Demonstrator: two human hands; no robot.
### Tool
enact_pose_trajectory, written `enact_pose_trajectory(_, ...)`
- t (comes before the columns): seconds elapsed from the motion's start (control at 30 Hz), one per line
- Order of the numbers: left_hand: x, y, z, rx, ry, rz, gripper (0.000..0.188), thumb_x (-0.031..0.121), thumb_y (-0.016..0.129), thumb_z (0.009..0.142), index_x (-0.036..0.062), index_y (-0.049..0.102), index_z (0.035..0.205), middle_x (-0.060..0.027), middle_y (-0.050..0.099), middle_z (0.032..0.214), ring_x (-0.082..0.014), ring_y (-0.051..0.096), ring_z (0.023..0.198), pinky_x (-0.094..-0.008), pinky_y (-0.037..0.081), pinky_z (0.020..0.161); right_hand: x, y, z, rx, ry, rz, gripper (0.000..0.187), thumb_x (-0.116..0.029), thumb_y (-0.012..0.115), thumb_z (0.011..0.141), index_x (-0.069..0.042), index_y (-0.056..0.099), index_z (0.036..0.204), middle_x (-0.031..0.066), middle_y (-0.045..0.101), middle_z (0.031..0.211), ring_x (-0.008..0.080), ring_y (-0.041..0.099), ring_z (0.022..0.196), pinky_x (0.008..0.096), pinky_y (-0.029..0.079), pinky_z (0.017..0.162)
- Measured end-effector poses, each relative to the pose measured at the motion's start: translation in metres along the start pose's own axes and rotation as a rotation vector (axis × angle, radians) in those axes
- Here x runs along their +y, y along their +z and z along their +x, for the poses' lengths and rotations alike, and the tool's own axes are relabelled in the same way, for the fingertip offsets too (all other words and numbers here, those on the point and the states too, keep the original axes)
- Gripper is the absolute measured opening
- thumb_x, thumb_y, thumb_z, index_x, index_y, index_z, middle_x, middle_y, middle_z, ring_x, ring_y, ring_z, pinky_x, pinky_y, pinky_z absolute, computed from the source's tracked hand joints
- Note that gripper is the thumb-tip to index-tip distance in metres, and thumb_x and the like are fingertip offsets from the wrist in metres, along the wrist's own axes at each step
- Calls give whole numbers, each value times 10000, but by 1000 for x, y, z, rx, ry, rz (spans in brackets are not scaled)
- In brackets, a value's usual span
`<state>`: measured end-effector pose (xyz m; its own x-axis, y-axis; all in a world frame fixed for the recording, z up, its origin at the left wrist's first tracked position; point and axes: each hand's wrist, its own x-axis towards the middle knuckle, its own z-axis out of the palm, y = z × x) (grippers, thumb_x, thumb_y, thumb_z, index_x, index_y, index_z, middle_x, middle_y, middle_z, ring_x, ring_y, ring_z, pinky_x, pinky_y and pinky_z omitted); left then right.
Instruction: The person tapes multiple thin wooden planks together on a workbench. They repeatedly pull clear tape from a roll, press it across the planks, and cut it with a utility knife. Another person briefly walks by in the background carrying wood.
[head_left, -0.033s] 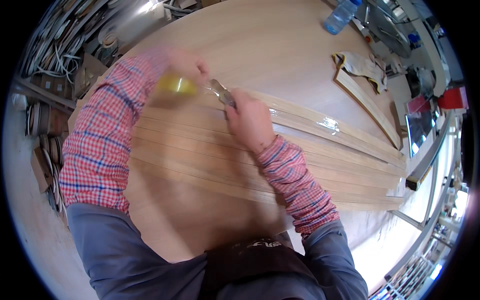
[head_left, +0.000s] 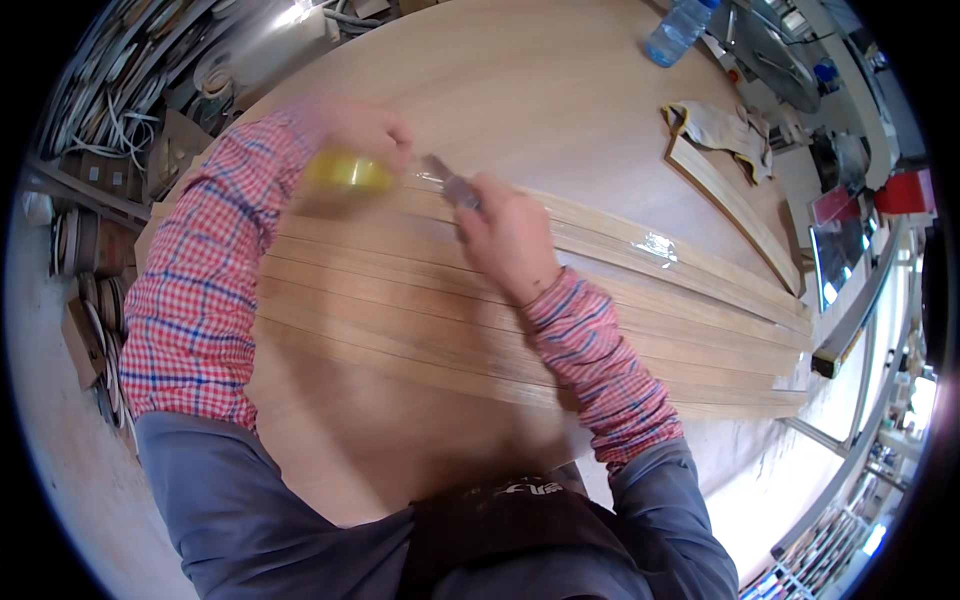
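My left hand, smeared by motion, is closed on a roll of yellowish tape over the left part of the wooden strips. My right hand grips a knife with a grey blade, which points up and left toward the tape roll. A small gap parts the blade tip from my left fingers. Clear tape shines across the far strips, right of my right hand. Several long, thin strips lie side by side beneath both hands.
A large wooden board carries the strips. A work glove lies by a separate wooden strip at the right. Beyond stands a blue water bottle. Stacked edging strips fill the far left.
My right hand has shifted slightly right with the knife. My left hand and the tape roll have moved slightly left.
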<state>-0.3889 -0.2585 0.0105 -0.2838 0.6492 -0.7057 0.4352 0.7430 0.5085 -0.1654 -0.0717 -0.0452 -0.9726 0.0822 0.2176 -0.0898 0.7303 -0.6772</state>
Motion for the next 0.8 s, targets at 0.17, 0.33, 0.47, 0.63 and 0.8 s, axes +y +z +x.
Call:
enact_pose_trajectory(0.17,5,5,-27,47,2,-171,275,236,722,867,58,697,1075,-21,720,1071,-156,610,1015,-319,476,945,54,-48,34,43,84,-188,130,-186,686,924,-77,665,993,173,710,925,414,692,860,525,538,735)
enact_pose_trajectory(0.33,-6,8,-15,70,57,-22,267,270,705,893,77,708,1078,-22,726,1065,-150,626,1028,-341,493,918,47,-51,24,76,-26,-167,131,-176,693,915,-82,673,1003,167,691,879,421,680,810,520,529,706)
enact_pose_trajectory(0.47,22,1,-19,-39,-84,31,243,229,718,836,82,707,1028,-10,702,998,-130,609,967,-311,491,890,-5,-45,-4,29,-101,-104,81,-132,689,901,-92,657,963,150,682,871,391,692,748,496,544,643)
enact_pose_trajectory(0.63,17,0,-11,-72,-15,24,229,217,709,835,85,709,1021,7,700,948,-124,610,927,-300,489,883,-10,5,-5,-53,-168,-239,75,-86,648,891,-79,647,965,133,691,880,315,730,734,426,570,591)
enact_pose_trajectory(0.8,3,1,-8,-54,-79,-75,205,201,723,841,75,712,1003,21,693,927,-108,606,880,-286,486,871,-7,9,-1,-49,-293,-251,91,-85,638,889,-67,639,978,124,689,896,297,735,740,409,573,584)
